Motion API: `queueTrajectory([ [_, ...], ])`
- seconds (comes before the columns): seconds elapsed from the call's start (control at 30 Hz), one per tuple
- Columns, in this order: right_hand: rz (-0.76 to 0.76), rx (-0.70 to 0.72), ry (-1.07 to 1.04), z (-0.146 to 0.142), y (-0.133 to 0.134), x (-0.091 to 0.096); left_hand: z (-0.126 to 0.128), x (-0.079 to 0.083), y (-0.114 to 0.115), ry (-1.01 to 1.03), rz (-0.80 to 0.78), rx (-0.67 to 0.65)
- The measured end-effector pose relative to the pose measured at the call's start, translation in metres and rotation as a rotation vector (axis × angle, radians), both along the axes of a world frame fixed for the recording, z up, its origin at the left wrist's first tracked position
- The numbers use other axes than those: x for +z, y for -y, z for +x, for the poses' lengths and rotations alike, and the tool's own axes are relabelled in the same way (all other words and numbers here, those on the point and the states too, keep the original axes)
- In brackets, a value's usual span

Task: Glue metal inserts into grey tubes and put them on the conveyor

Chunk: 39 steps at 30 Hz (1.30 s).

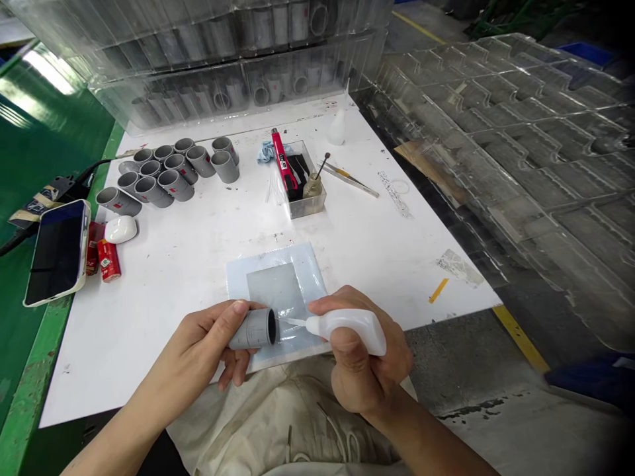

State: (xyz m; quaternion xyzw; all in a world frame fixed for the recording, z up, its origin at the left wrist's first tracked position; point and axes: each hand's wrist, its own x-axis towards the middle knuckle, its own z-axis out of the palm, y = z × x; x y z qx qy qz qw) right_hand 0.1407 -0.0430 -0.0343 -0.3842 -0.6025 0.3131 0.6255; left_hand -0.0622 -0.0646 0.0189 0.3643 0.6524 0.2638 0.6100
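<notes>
the left hand is closed around one short grey fitting, gripping it with the thumb on top and the fingers curled beneath. the right hand is closed around one white squeeze bottle, and its thin nozzle points left, at or just inside the fitting's open end. the fitting's long axis lies almost level across the view, with its open end facing right. both hands are held over the near edge of a pale blue sheet, which has a grey square on it. a beige apron covers the lap below.

on the white table, about thirteen more fittings stand or lie in a cluster at the far left. near them are one phone, one white case and two red cans. farther on sits one clear box holding a red tool and a jar with a brush. a blue cloth lies beside the box, tweezers lie to its right, and a second white bottle stands behind it. clear trays of fittings are stacked beyond the table, and more clear trays are stacked to the right.
</notes>
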Motion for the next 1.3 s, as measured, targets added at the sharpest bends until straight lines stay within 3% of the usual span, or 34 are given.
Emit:
queueTrajectory([
  [0.73,-0.086,0.070,-0.197,0.0018,0.0030,-0.0086,-0.0078,-0.0064,0.0066,0.019,0.037,-0.008],
  [1.3,-0.117,0.100,-0.169,0.0037,0.0029,-0.0052,-0.0091,-0.0065,0.0066,0.020,0.044,-0.033],
])
